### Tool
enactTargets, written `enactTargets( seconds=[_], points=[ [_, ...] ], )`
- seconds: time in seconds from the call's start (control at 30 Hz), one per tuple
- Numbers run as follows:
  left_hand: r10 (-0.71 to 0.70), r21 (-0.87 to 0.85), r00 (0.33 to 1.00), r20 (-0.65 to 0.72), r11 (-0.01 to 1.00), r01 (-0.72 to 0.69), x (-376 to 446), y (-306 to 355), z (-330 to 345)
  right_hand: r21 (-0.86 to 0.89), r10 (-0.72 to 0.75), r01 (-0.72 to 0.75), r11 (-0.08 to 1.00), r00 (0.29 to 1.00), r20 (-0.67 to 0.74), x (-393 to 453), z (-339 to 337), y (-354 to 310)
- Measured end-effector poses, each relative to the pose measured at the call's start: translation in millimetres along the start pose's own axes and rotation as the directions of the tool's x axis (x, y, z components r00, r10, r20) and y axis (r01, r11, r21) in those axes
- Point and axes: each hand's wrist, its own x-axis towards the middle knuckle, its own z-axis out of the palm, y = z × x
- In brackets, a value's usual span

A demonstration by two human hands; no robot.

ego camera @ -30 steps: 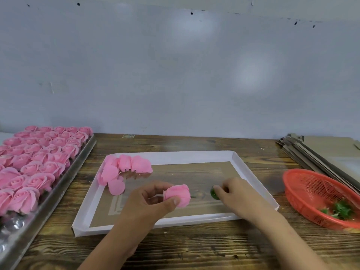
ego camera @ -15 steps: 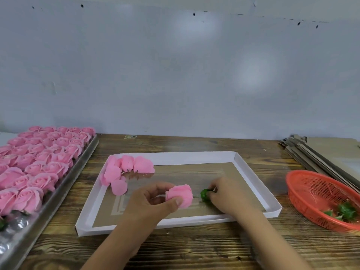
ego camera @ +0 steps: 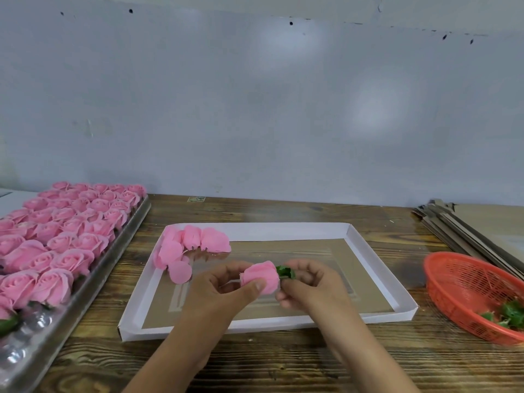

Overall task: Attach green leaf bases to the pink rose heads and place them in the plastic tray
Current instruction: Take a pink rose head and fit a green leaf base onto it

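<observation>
L hand [ego camera: 224, 290] grips rose head [ego camera: 259, 277], R hand [ego camera: 309, 285] pinches leaf base [ego camera: 285, 272]

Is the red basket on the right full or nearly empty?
Nearly empty. The red basket shows mostly bare mesh, with only a few green leaf bases lying at its right end.

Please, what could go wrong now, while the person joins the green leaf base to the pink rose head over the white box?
1. The left hand grips the soft rose head; squeezing may dent its petals.
2. The right hand pinches the leaf base at the rose's end; it may seat crooked.
3. The plastic tray looks nearly full, so placing could disturb neighbouring roses.
</observation>
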Motion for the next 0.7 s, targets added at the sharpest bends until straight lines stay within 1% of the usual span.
enactTargets(
  seconds=[0.1,0.17,0.33,0.5,0.6,0.7],
  points=[
    [-0.001,-0.011,1.000,-0.027,1.000,0.001,-0.2,1.0,0.1,0.149,0.017,-0.030,0.988,0.996,0.091,-2.5,-6.2,1.5],
    [-0.007,-0.011,0.999,-0.033,1.000,0.007,-0.4,1.4,0.0,0.191,0.019,-0.043,0.981,0.992,0.128,-3.3,-8.8,2.2],
    [-0.011,-0.026,1.000,-0.022,1.000,0.010,-0.7,1.7,-0.3,0.152,-0.047,0.029,0.988,0.992,0.115,-2.2,-8.2,5.9],
    [-0.045,-0.064,0.999,0.031,0.997,0.047,-0.8,2.0,-3.0,0.130,-0.119,0.107,0.986,0.989,0.086,-1.5,-7.1,6.0],
    [-0.071,-0.117,0.996,0.058,0.990,0.078,-0.2,1.0,-5.0,0.086,-0.176,0.172,0.981,0.983,0.051,-0.6,-6.5,7.1],
    [-0.092,-0.165,0.994,0.056,0.981,0.100,1.3,-0.9,-6.1,0.062,-0.211,0.208,0.976,0.976,0.050,-0.3,-6.1,8.4]
  ],
)
